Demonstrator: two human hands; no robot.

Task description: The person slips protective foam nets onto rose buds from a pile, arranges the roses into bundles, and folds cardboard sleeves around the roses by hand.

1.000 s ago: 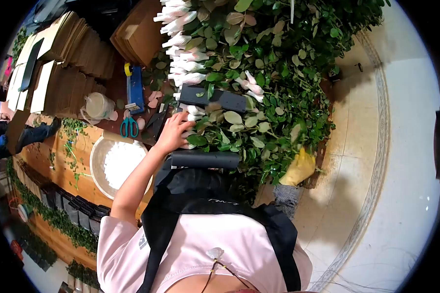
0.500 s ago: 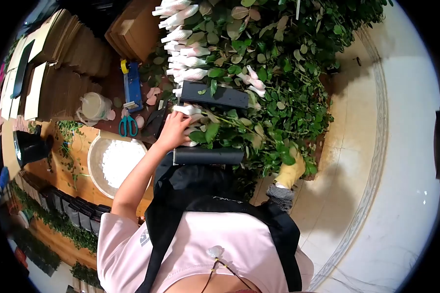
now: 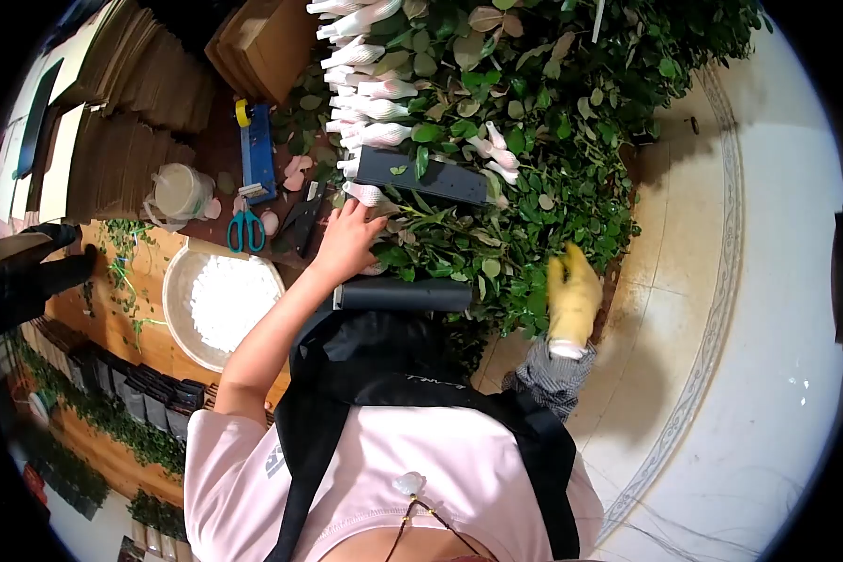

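My bare left hand [image 3: 349, 242] reaches over the near end of the pile, its fingers spread and their tips against a rose head in a white net sleeve [image 3: 367, 194]. Whether it grips a stem beneath the fingers is hidden. Leafy rose stems [image 3: 482, 234] stretch from there to the right. My right hand [image 3: 574, 295], in a yellow glove, is at the stems' far-right ends with thumb and fingers apart. A dark rectangular block [image 3: 421, 176] lies across the stems beyond my left hand. Another dark block [image 3: 403, 296] lies nearest my apron.
Several net-sleeved rose heads [image 3: 370, 108] line the pile's left edge. Left of them are teal scissors [image 3: 246, 231], a blue tape dispenser [image 3: 256, 155], a plastic jug [image 3: 178, 195] and stacked cardboard [image 3: 150, 84]. A round tub of white pieces [image 3: 180, 314] stands lower left. Tiled floor [image 3: 665, 281] runs along the right.
My right hand has come out of the leaves, moving slightly right, and its fingers show apart. My left hand has shifted a little; the net-sleeved rose head now lies just beyond its fingertips.
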